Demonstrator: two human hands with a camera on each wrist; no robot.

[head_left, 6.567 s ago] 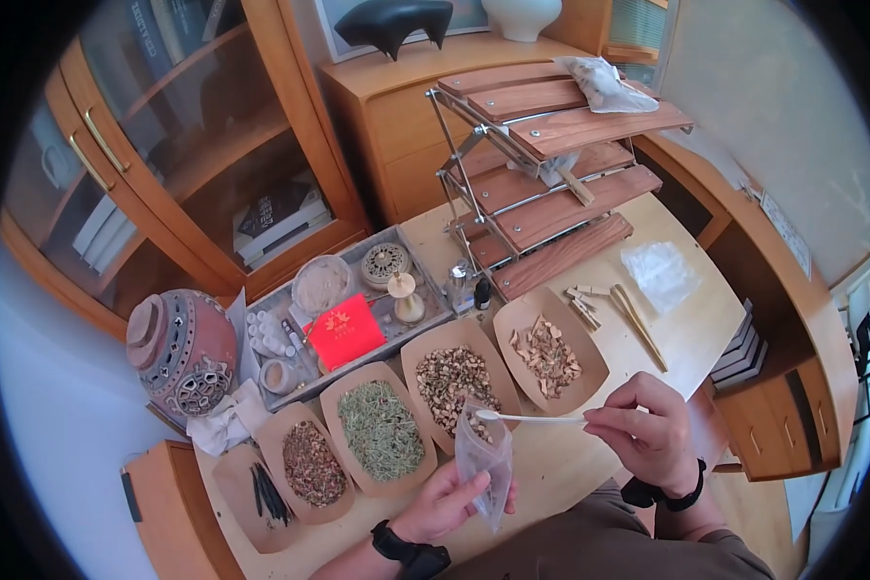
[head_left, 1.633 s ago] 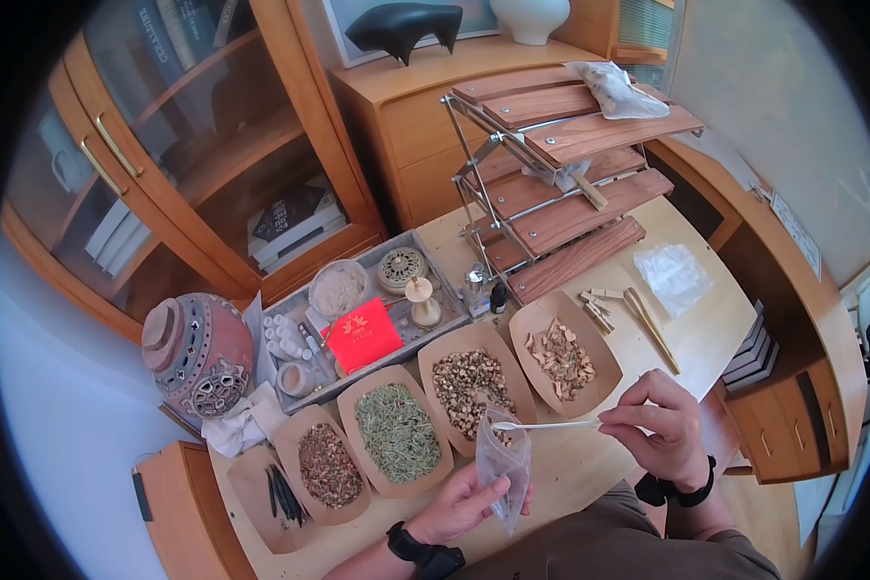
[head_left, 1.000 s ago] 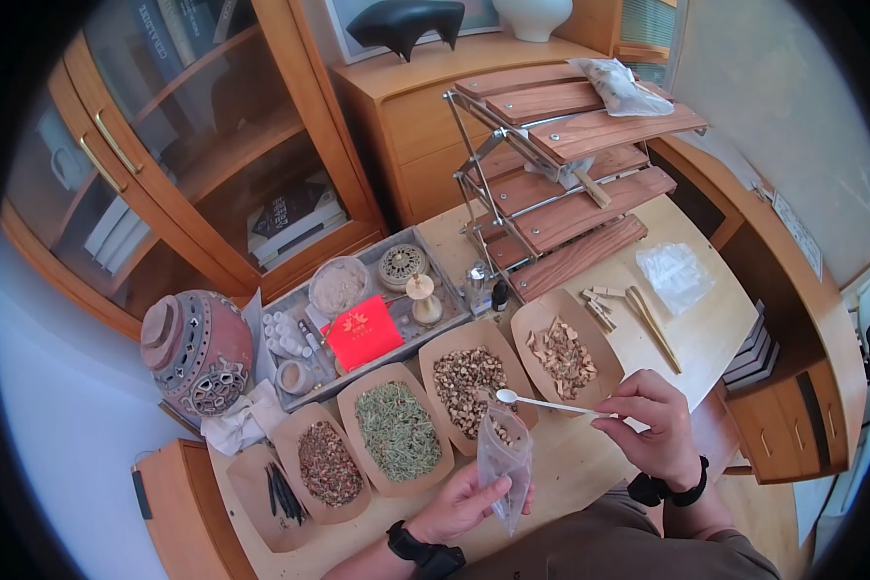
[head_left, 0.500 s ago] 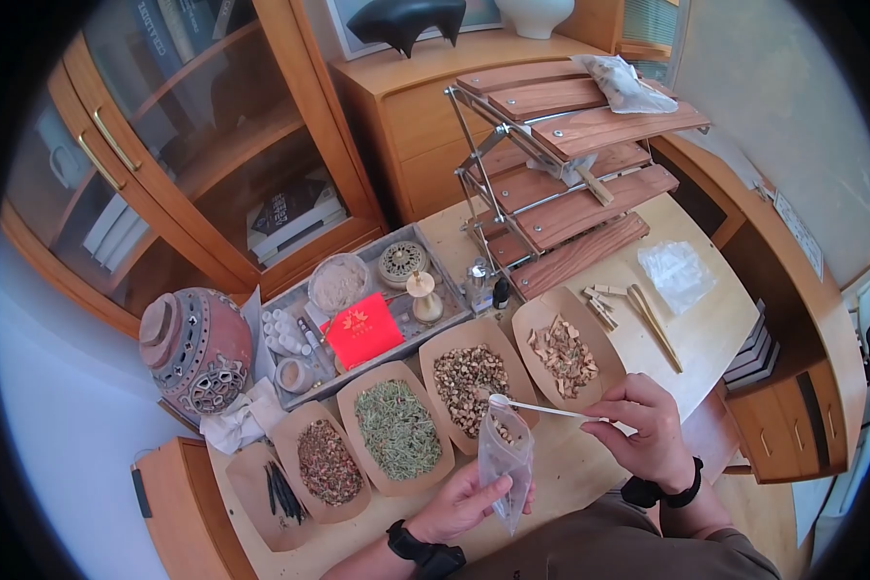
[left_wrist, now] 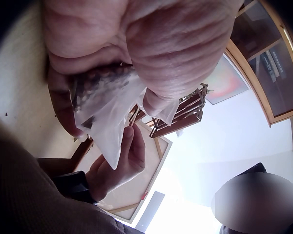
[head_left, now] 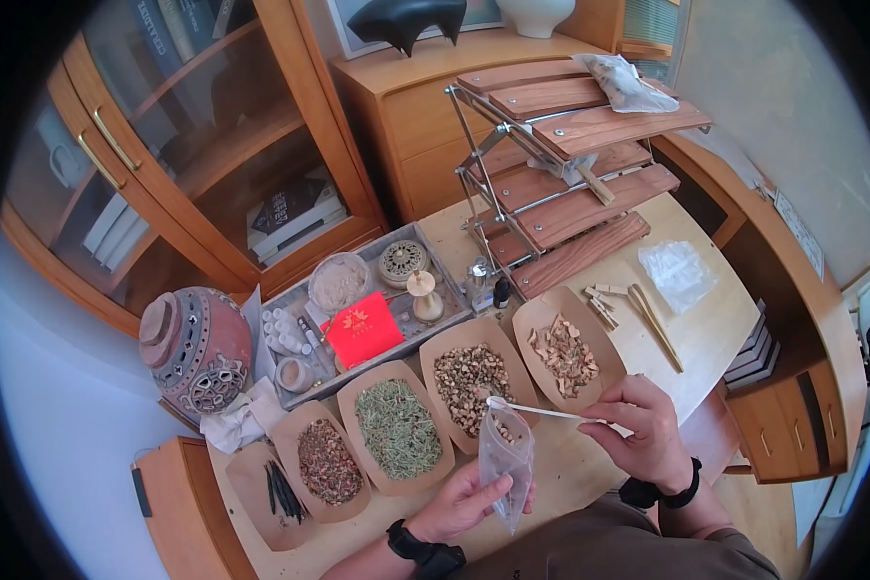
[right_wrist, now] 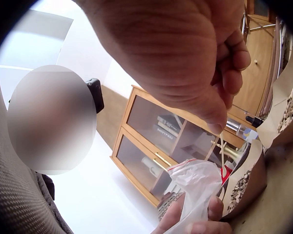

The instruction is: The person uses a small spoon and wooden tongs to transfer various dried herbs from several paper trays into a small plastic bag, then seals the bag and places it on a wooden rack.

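The left hand [head_left: 462, 505] pinches a small clear plastic bag [head_left: 506, 466] held upright with its mouth up; in the left wrist view dark and pale bits show inside the bag [left_wrist: 100, 97]. Between thumb and fingers, the right hand [head_left: 643, 430] holds a thin white spoon [head_left: 541, 411], its bowl end at the mouth of the bag. Behind the bag lies a paper tray of brown chopped pieces [head_left: 469, 377]. To its right is a tray of pale wood chips [head_left: 561, 358]; leftward stand trays of green cut herb [head_left: 396, 425], reddish bits [head_left: 329, 464] and dark sticks [head_left: 282, 493].
A grey tray [head_left: 440, 338] holding a red packet [head_left: 362, 332] and small vessels lies behind the paper trays. A slatted folding rack [head_left: 590, 213] stands at the back right, near brass tongs [head_left: 655, 329] and an empty-looking plastic bag [head_left: 677, 275]. A patterned jar [head_left: 195, 350] is at left.
Compared with about a second ago, the spoon's bowl and the right hand have shifted slightly left, bringing the bowl to the bag's mouth. The left hand keeps its hold on the bag.
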